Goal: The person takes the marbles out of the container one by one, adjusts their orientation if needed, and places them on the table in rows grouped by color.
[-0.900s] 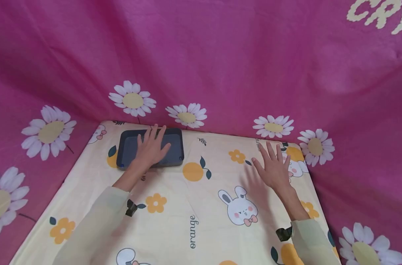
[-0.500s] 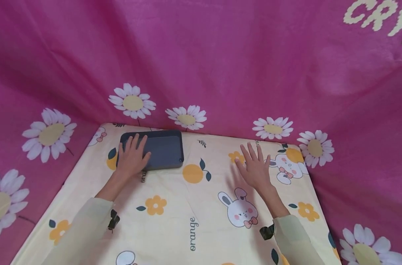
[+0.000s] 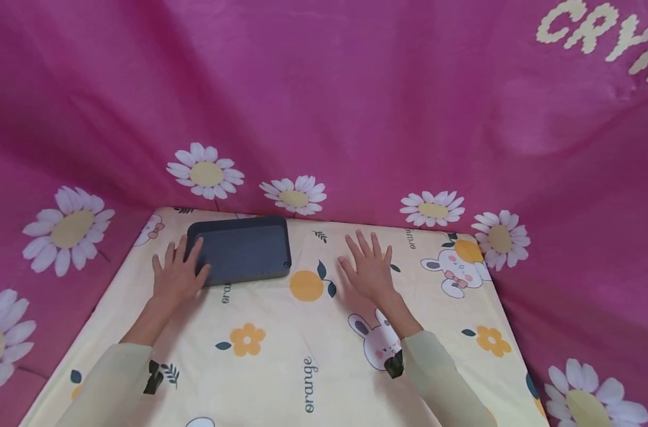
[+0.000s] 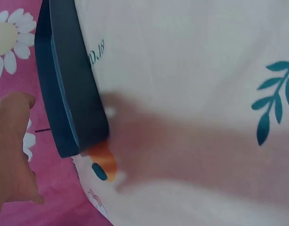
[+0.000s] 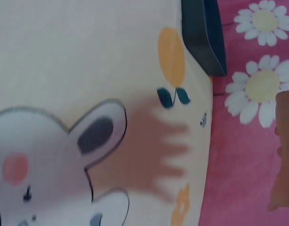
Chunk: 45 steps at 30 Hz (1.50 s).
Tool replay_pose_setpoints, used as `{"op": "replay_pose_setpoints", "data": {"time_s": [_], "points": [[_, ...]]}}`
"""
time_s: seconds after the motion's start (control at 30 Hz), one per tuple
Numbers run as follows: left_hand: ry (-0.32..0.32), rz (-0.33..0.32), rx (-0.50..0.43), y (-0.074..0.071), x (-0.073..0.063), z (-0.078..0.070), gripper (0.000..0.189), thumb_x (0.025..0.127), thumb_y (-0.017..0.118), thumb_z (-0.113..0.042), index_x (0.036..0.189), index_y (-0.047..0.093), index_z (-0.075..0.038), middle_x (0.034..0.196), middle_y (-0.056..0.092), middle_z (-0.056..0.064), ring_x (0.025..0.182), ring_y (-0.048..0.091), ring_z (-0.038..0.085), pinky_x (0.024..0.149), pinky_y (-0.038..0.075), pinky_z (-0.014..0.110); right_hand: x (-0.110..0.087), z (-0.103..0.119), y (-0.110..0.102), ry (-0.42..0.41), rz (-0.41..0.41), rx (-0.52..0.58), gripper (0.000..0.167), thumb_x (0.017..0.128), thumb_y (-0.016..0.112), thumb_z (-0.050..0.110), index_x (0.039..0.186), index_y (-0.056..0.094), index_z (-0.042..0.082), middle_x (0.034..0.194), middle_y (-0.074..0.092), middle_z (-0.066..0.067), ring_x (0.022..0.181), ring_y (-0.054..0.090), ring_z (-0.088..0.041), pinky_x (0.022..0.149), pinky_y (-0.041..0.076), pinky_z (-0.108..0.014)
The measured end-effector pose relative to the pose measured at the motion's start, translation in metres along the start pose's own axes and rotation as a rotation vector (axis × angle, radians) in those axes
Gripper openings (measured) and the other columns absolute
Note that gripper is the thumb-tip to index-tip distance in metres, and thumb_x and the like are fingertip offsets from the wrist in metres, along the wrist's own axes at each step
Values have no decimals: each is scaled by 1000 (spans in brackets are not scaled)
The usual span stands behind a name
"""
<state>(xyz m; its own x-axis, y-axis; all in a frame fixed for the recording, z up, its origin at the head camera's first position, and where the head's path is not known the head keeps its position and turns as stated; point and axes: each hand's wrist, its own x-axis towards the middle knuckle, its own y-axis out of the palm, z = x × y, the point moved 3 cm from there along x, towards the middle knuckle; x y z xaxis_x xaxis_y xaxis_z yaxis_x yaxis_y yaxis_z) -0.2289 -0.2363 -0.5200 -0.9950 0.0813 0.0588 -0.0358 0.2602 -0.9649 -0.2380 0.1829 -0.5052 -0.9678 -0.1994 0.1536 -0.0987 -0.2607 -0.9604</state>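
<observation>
A dark grey rectangular tray (image 3: 243,252) with a raised rim lies at the far left part of the table. My left hand (image 3: 176,276) hovers at the tray's left end with fingers spread, its fingertips overlapping the rim in the head view. In the left wrist view the hand (image 4: 12,146) is apart from the tray's wall (image 4: 78,75) and its shadow falls on the cloth. My right hand (image 3: 370,270), palm down with fingers spread, is held over the cloth to the right of the tray. It holds nothing, and its shadow shows beneath it in the right wrist view.
A cream cloth (image 3: 281,379) printed with bunnies, oranges and flowers covers the table. Magenta fabric (image 3: 324,107) with daisies hangs behind and on both sides, close against the table's edges. Small black cameras (image 3: 394,365) sit at both wrists.
The left hand has moved left and toward me, from over the tray's middle to its left end. My right hand has come left toward the tray. The tray stays put.
</observation>
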Motion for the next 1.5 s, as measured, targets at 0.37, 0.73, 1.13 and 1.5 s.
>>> {"op": "replay_pose_setpoints", "data": {"time_s": [0.37, 0.73, 1.13, 1.5], "points": [[-83, 16, -35, 13, -32, 37, 72, 99, 53, -33, 155, 22, -1, 156, 13, 34, 140, 11, 57, 106, 2, 77, 16, 61, 40, -68, 111, -41, 62, 103, 36, 54, 158, 33, 24, 164, 23, -5, 151, 10, -35, 113, 7, -69], [-107, 41, -59, 20, -27, 45, 72, 99, 53, -32, 155, 20, 0, 155, 11, 36, 138, 11, 59, 104, 3, 80, 31, 84, 61, -40, 167, -22, 61, 103, 39, 52, 157, 36, 24, 163, 26, -4, 150, 12, -35, 113, 6, -68], [-123, 74, -81, 23, -12, 40, 73, 100, 51, -31, 155, 17, 3, 156, 7, 36, 139, 7, 59, 105, 1, 78, 42, 97, 78, -24, 207, -45, 64, 103, 35, 56, 159, 30, 26, 165, 22, -2, 150, 10, -36, 113, 9, -68], [-156, 119, -98, 28, -3, 47, 74, 100, 51, -31, 154, 15, 4, 156, 6, 37, 139, 6, 60, 105, 2, 78, 59, 98, 89, 53, 249, -77, 69, 102, 33, 59, 161, 22, 24, 166, 18, -3, 151, 8, -36, 114, 8, -67]]}}
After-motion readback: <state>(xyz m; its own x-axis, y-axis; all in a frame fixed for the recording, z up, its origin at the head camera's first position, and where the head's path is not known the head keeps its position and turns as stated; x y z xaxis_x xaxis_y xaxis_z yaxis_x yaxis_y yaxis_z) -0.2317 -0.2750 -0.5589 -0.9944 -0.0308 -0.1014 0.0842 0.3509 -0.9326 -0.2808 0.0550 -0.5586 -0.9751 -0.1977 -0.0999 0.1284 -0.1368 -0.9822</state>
